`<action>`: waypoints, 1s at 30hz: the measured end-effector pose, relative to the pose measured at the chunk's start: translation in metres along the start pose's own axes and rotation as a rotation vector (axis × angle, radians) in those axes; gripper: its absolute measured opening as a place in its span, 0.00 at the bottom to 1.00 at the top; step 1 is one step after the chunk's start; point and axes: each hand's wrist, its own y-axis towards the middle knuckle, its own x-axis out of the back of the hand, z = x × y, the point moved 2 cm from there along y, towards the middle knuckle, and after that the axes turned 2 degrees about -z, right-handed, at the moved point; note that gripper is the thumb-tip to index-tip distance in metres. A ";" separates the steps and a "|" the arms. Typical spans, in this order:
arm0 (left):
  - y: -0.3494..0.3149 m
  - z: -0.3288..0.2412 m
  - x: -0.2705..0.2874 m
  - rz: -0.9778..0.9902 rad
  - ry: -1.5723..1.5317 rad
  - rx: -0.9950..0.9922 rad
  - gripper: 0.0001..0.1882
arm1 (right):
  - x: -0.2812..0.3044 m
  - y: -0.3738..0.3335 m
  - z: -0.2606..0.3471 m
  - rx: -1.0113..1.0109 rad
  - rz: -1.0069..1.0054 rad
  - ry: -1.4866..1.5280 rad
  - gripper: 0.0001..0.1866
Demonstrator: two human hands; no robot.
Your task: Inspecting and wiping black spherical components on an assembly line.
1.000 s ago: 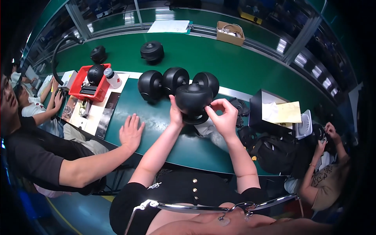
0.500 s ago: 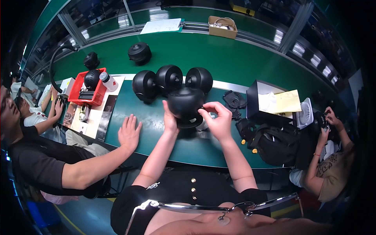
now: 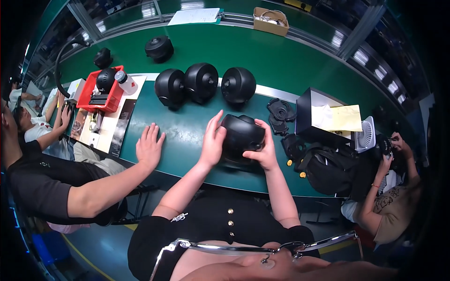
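1. The left hand [image 3: 213,143] and right hand [image 3: 265,152] are clasping a glossy black, rounded, plastic-looking housing [image 3: 238,133] between them, over the green tabletop's [image 3: 185,129] near middle.
2. Its handling is looking unfinished; three similar black housings [image 3: 200,82] are standing beyond, not showing whether they are complete.

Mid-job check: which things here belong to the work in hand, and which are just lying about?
Likely part of the work:
black round unit, in right hand, left hand at its side
three similar black units beyond
perhaps loose black parts

Apparently just lying about:
white fan
black bag
clipboard
cardboard box
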 end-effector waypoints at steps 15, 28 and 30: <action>0.000 -0.031 0.009 0.239 0.215 -0.169 0.28 | 0.002 -0.006 -0.008 0.012 0.033 0.026 0.55; -0.006 -0.023 0.010 0.268 0.178 -0.045 0.37 | -0.006 -0.008 -0.015 -0.055 0.053 -0.009 0.51; -0.005 -0.021 0.011 0.277 0.170 -0.062 0.36 | -0.006 -0.008 -0.015 -0.045 0.060 -0.014 0.51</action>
